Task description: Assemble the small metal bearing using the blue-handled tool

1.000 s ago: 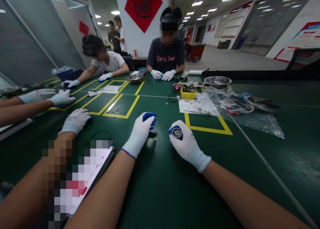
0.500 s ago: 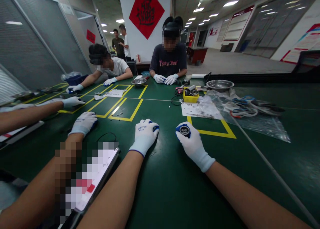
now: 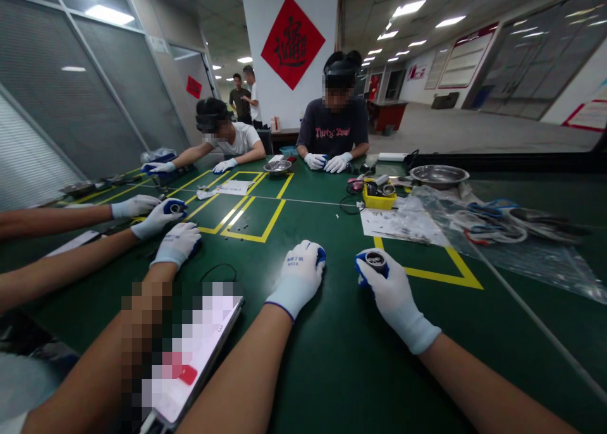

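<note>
My right hand (image 3: pixel 396 291), in a white glove with blue palm, is closed around a short dark cylinder (image 3: pixel 375 261) with a metallic rim. Its round end faces up, showing a dark, patterned face inside the rim. To the left, my left hand (image 3: pixel 298 276), gloved the same way, rests on the green table (image 3: pixel 327 352) with its fingers curled under. Whatever it may hold is hidden beneath the palm. A gap of bare tabletop separates my two hands.
A phone (image 3: pixel 199 364) with a lit screen lies left of my left forearm. Co-workers' gloved hands (image 3: pixel 177 244) are further left. Ahead stand a yellow bin (image 3: pixel 379 200) of parts, a metal bowl (image 3: pixel 439 176) and a plastic bag (image 3: pixel 535 257). Yellow tape (image 3: pixel 258 236) marks the table.
The view has shifted, so most things sit lower and further right. Both my hands keep their grips. At left, a co-worker's hand now shows a round part.
</note>
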### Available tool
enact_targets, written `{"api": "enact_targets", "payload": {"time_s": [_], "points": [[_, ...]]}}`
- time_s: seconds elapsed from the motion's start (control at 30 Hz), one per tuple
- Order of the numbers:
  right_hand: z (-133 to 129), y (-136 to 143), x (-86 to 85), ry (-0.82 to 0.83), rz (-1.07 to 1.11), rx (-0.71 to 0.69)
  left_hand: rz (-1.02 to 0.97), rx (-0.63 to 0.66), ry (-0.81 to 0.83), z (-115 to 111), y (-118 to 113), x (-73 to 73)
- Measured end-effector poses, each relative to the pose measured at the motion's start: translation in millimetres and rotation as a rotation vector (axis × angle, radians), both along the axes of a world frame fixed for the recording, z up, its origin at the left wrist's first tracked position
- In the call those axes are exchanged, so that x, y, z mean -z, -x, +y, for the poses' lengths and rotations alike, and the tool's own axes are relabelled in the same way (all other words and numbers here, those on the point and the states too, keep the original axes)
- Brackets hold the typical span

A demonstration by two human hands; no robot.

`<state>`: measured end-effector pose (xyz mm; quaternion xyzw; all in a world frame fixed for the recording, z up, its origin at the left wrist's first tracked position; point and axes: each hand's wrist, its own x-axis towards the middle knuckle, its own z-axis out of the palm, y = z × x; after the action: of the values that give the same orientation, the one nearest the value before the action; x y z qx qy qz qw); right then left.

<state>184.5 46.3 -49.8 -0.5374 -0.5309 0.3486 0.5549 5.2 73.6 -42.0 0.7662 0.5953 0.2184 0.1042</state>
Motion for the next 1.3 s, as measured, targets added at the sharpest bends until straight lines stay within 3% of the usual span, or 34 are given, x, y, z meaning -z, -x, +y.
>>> {"api": "enact_targets", "payload": {"time_s": [0.27,0.47,0.67,0.87,1.07,1.3], "points": [[-2.5,0.0,-3.2,0.074,0.016,0.003,-0.606,-0.018,-0.016,-12.0,-18.1,-3.2],[-4.3,-0.5,-0.9,0.031,-0.134,-0.044,-0.625,-0.003,0.125,-11.2,-24.2,4.4],[-5.7,-2.9,-1.1,0.072,-0.162,-0.058,-0.911,0.003,0.28,-8.3,-23.2,5.5],[-5.2,-11.8,2.9,-0.014,-0.165,-0.011,-1.095,-0.018,0.251,-4.9,-21.7,1.9],[-6.1,-8.3,4.5,-0.09,-0.248,-0.056,-1.102,0.088,0.369,-12.6,-29.3,-3.7],[-8.0,-5.3,7.0,-0.135,-0.317,0.019,-1.199,0.07,0.283,-15.2,-34.1,-5.6]]}}
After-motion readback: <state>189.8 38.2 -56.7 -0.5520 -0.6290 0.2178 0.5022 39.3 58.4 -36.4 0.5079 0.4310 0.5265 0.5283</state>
